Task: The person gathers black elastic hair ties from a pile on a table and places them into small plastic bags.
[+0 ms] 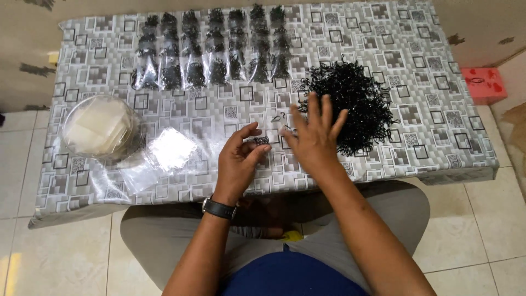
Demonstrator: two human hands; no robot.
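1. Left hand (236,164) near tabletop (416,66) front edge, centre; grip closed, thumb and fingertips pinching small black piece (261,141).
2. Right hand (313,137) just beside left, fingers spread apart, palm down, holding nothing visible; fingertips at near edge of loose black pile (350,104).
3. Loose black pile of small hook-like pieces on right half of tabletop, toward middle.
4. Rows of clear packets (211,55) filled with black pieces along back edge, left of centre.
5. Round clear container (99,127) with pale sheets near left edge.
6. Stack of small empty clear bags (171,149) between container and left hand.
7. Black wristwatch (219,209) on left wrist.
8. Red box (484,83) on floor past right edge.
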